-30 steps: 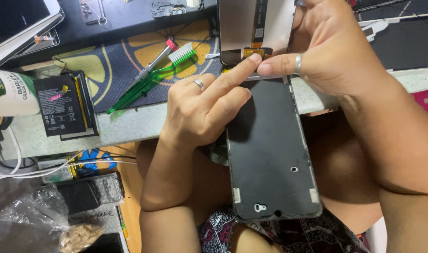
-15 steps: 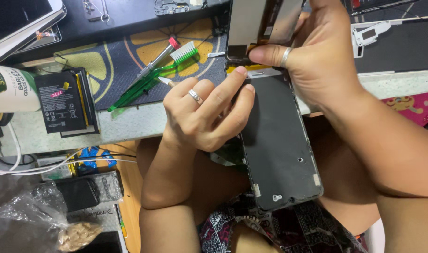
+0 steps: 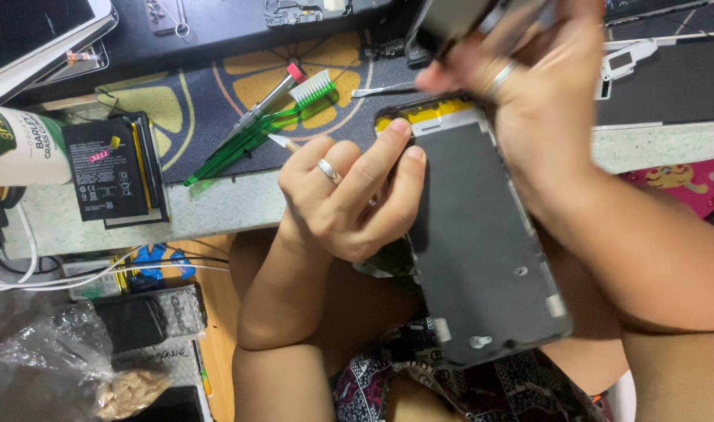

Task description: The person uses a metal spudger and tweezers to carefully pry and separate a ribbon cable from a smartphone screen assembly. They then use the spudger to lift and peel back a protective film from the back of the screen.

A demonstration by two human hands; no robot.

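Note:
A dark grey phone display panel point(image 3: 482, 250) with a yellow strip at its top end lies tilted over my lap, back side up. My left hand point(image 3: 349, 195), with a ring on one finger, grips the panel's left edge near the top, fingertips on its upper corner. A thin white-tipped tool point(image 3: 283, 142) pokes out behind this hand. My right hand point(image 3: 544, 101), also ringed, is raised above the panel's top end and is blurred. It holds a dark phone body part point(image 3: 458, 19) up at the frame's top edge.
On the lemon-patterned mat point(image 3: 216, 94) lie a green toothbrush point(image 3: 294, 109), a pink-tipped tool point(image 3: 267, 98) and tweezers point(image 3: 384, 90). A black phone battery point(image 3: 107, 168) and a white bottle point(image 3: 21, 144) sit at the left. White cables point(image 3: 60, 273) and a plastic bag point(image 3: 37, 367) are lower left.
My right hand has lifted the dark upper part up and away from the panel's top end. The panel has swung to tilt rightward, with my left hand still on its edge.

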